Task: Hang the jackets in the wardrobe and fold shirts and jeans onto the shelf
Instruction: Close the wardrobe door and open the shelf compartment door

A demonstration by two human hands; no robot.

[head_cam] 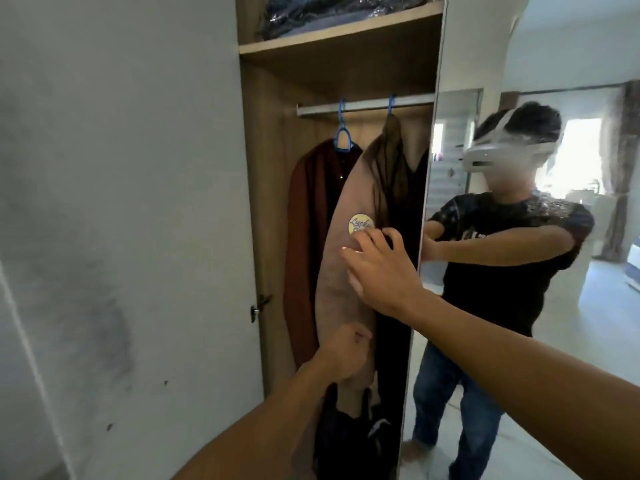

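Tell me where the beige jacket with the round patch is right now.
The beige jacket hangs from the wardrobe rail, right of the brown jacket and left of the mirrored door.

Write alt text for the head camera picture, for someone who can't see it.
Two bare hands adjust a beige jacket hanging on the wardrobe rail: the left hand grips its lower edge, the right hand rests open on its front. A reddish-brown jacket hangs beside it.
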